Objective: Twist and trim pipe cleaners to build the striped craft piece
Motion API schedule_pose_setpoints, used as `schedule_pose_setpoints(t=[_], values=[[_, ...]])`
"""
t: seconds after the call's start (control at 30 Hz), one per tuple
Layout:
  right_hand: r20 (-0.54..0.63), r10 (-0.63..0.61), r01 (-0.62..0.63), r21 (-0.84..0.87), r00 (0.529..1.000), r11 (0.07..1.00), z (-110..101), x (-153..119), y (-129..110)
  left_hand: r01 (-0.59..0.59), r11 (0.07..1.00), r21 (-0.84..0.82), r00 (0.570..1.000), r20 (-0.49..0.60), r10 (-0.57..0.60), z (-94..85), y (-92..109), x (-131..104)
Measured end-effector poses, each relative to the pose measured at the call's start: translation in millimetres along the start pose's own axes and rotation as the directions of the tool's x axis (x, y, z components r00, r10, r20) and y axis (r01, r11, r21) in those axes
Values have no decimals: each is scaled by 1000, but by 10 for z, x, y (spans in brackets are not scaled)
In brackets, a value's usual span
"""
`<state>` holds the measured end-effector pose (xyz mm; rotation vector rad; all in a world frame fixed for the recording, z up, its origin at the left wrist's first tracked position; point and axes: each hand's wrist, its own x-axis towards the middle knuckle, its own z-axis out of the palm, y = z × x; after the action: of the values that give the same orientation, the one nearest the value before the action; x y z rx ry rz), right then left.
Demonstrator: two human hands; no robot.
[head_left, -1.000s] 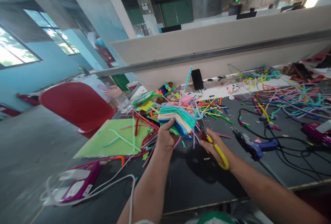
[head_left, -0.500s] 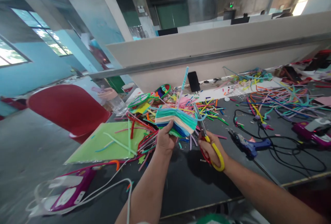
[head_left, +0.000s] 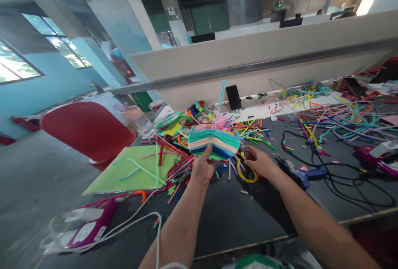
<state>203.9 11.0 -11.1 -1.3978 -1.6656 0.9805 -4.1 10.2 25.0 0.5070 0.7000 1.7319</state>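
Observation:
My left hand [head_left: 203,167] grips a folded panel of pipe cleaners [head_left: 214,139] from below, the thumb on its front face. Teal, cream, blue and green bands run across it. Behind the panel rises a pale blue and pink pipe cleaner [head_left: 222,95]; whether it joins the panel I cannot tell. Just right of the panel, my right hand [head_left: 263,163] has its fingers closed at the yellow and red handles of the scissors [head_left: 248,176], low over the table. Most of the blades are hidden.
A pile of loose pipe cleaners [head_left: 183,163] lies behind and left of the panel. A blue glue gun [head_left: 306,175] with black cables is at right. At left are a green sheet [head_left: 124,173], a purple power strip [head_left: 93,227] and white cords. A phone [head_left: 233,97] leans at the back.
The scissors have come down from their upright position beside the panel, and their blades no longer point up. The pale blue end sticking out at the panel's right is gone from there.

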Motion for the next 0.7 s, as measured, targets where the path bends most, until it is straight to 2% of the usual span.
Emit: schedule_pose_setpoints(t=[0.07,0.13,0.27,0.37,0.43,0.5,0.53,0.6,0.63,0.7], values=[[-23,46,-51,-294,999,955,-5,-17,-71,4,1000,23,1000,5,-4,0,-25,-6],[-16,57,-58,-483,998,874,-1,-45,-135,3,999,42,1000,14,-3,8,-42,-16],[3,38,-28,-624,999,781,-24,-107,-167,1,998,57,999,44,-3,28,-72,-50],[-57,-92,36,-626,994,779,-77,-122,-145,22,997,80,999,48,-26,42,-105,-80],[-118,-199,117,-489,973,864,-98,-113,-146,18,996,90,999,42,-22,56,-131,-97],[-118,-212,195,-146,970,970,-88,-101,-166,-5,995,95,999,46,1,76,-159,-114],[-71,-185,191,77,980,979,-72,-98,-181,-13,995,98,999,53,8,86,-173,-125],[55,-112,73,470,992,880,-34,-96,-209,-18,994,108,996,84,9,103,-200,-157],[101,-73,-3,604,992,797,-18,-94,-218,-12,993,119,994,111,-1,107,-210,-181],[115,-1,-89,772,993,629,-6,-82,-222,-3,985,172,981,190,-30,102,-225,-240]])
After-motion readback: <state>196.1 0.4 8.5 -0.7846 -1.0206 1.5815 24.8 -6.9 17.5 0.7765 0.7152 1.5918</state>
